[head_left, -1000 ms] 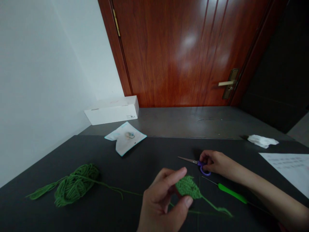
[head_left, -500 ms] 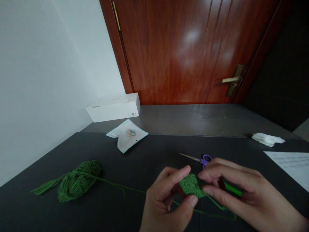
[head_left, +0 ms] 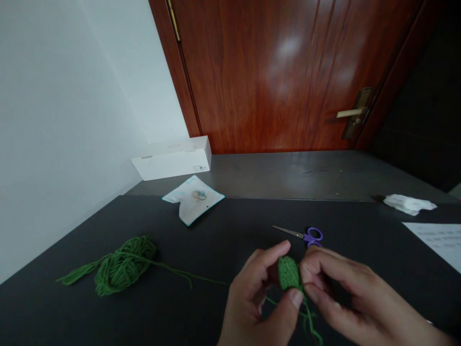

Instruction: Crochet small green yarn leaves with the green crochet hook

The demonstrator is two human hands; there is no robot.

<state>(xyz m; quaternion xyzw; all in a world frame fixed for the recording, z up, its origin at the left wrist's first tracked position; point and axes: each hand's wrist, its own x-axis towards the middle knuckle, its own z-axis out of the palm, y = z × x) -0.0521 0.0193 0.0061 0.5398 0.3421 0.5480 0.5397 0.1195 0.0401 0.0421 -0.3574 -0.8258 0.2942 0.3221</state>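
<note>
Green crocheted piece (head_left: 288, 275), one: between both hands, pinched by the left hand's (head_left: 245, 307) thumb and fingers, apparently for steadiness; right hand (head_left: 363, 300) grasping its right edge, likely keeping it taut. Scissors (head_left: 306, 237): just beyond, handles nearest the right hand. Yarn skein (head_left: 124, 266): well left. Tabletop (head_left: 245, 226): open span between pouch (head_left: 190, 207) and scissors; near edge unseen.

A: anyone able to read that white printed paper (head_left: 441, 239)?
B: nah, blurry, and the frame's right edge chops it. Label (head_left: 200, 168) on the long white cardboard box (head_left: 169, 164)? too tiny.
A: purple-handled metal scissors (head_left: 306, 237)?
B: right hand (head_left: 355, 293) hides some of the lower loop (head_left: 314, 243). left hand (head_left: 261, 298) covers part of the green crocheted piece (head_left: 288, 273).
</note>
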